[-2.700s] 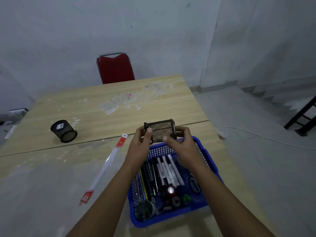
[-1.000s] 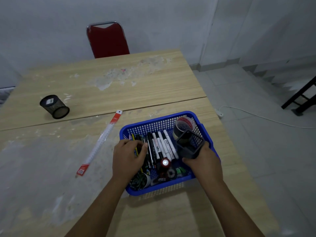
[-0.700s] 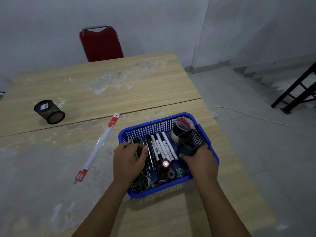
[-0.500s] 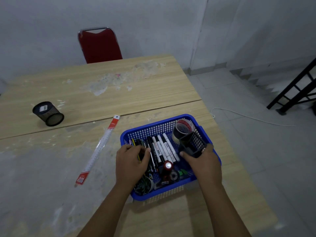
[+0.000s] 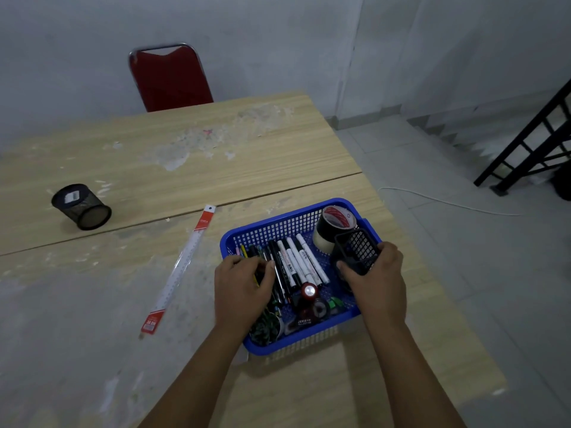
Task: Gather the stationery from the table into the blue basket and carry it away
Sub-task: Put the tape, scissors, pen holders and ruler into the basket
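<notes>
The blue basket (image 5: 278, 225) stands near the table's right edge, holding several markers (image 5: 304, 261), pens, a tape roll (image 5: 335, 222) and small items. My right hand (image 5: 378, 281) grips a square black mesh holder (image 5: 357, 250) at the basket's right side, just in front of the tape roll. My left hand (image 5: 241, 287) rests over the pens in the basket's left part, fingers curled onto them. A clear ruler with red ends (image 5: 177, 273) lies on the table left of the basket. A round black mesh pen cup (image 5: 82, 206) lies tipped at the far left.
The wooden table (image 5: 185, 162) has worn, pale patches. A red chair (image 5: 170, 77) stands behind its far edge. To the right are tiled floor, a white cable (image 5: 448, 202) and a black stair railing (image 5: 531, 143).
Both hands brought the square mesh holder down from above the basket. My right hand now holds it inside the basket's right side; my left hand has moved onto the pens.
</notes>
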